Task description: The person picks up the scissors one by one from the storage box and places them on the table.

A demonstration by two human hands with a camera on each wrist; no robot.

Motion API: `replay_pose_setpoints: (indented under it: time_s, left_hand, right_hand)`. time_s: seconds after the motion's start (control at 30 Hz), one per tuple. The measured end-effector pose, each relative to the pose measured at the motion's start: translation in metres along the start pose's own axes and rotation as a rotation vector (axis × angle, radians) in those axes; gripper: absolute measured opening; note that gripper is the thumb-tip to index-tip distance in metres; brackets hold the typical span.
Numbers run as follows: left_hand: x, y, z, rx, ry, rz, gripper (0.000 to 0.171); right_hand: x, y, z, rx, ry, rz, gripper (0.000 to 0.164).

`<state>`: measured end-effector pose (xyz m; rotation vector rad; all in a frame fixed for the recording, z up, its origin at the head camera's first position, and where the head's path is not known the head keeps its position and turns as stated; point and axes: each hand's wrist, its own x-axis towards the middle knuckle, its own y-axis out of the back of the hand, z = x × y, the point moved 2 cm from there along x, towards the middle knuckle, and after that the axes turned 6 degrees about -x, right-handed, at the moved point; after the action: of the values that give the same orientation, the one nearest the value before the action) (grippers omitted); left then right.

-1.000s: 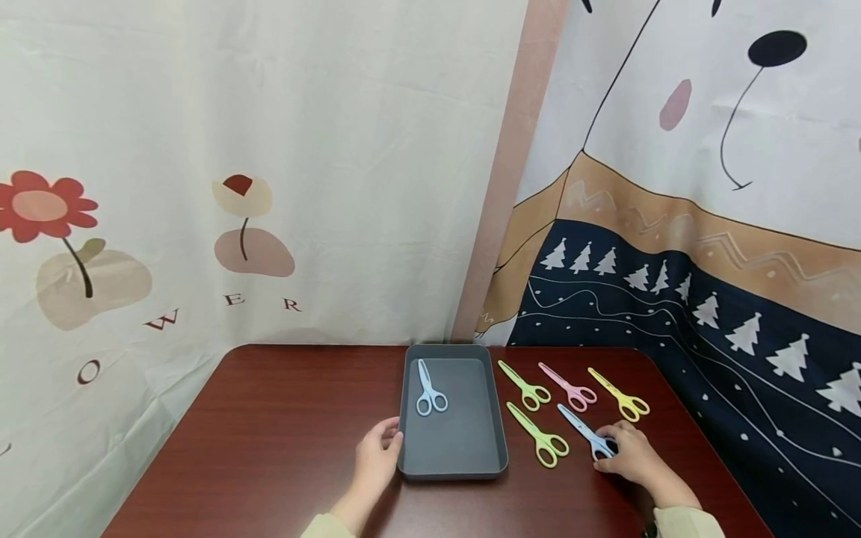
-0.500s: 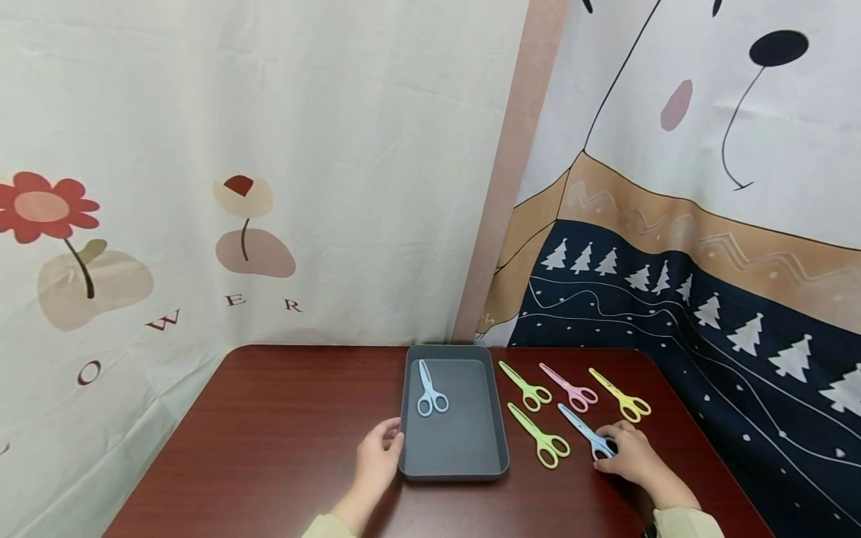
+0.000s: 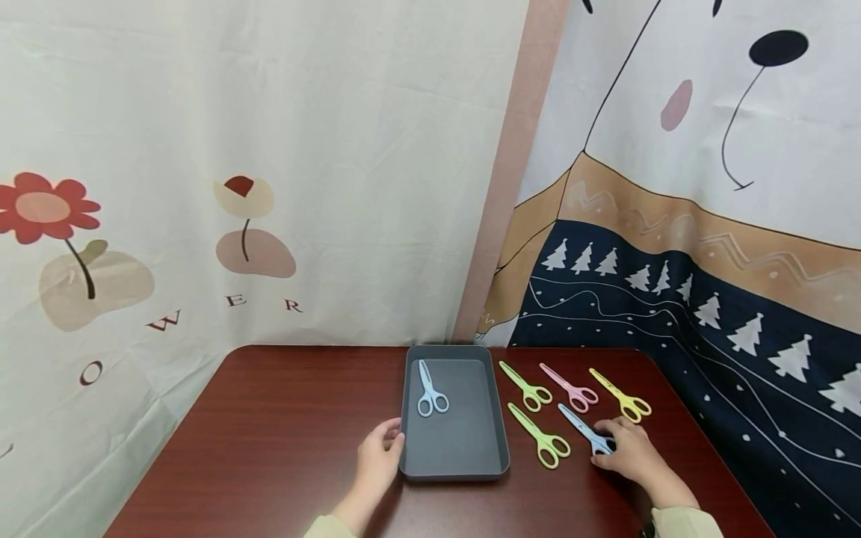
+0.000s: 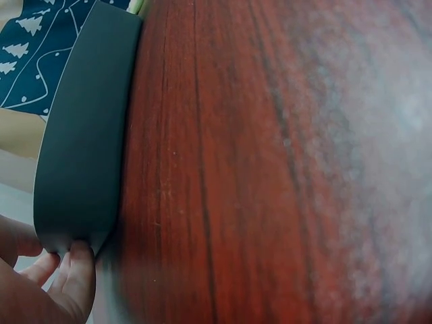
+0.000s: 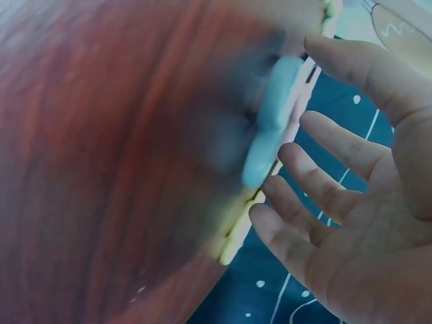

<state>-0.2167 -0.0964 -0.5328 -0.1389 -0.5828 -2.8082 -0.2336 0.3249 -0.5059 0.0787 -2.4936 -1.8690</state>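
Note:
On the table's right side, a pair of blue scissors lies with its blades pointing toward the back left. My right hand is over its handle loops, hiding part of them; in the right wrist view the fingers are spread around the blue handle. My left hand touches the outer left wall of a dark grey tray. Its fingertips show at the tray's lower corner in the left wrist view. Light blue scissors lie inside the tray, toward its back left.
Two green scissors lie between the tray and the blue pair. Pink scissors and yellow scissors lie behind, near the back right. The reddish-brown table ends at printed curtains.
My right hand has shifted very slightly over the blue scissors' handle, with its fingers a little farther to the back left. The left hand, tray and scissors look unmoved.

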Motion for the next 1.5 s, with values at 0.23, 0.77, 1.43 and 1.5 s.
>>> replay_pose_setpoints:
  time_s: [0.23, 0.77, 1.43, 1.5]
  left_hand:
    - [-0.001, 0.001, 0.001, 0.004, 0.021, -0.011, 0.026]
    - [-0.001, 0.000, 0.002, -0.011, -0.017, -0.018, 0.026]
    - [-0.001, -0.001, 0.001, -0.007, -0.009, -0.005, 0.025]
    - [0.000, 0.000, 0.001, -0.007, -0.018, -0.001, 0.025]
  right_hand:
    - [0.005, 0.002, -0.022, 0.018, 0.022, 0.077, 0.055]
    - [0.030, -0.006, -0.091, 0.114, 0.098, 0.173, 0.068]
    - [0.055, -0.022, -0.172, 0.241, 0.156, 0.131, 0.072]
    - [0.057, -0.023, -0.177, 0.231, 0.168, 0.128, 0.072]
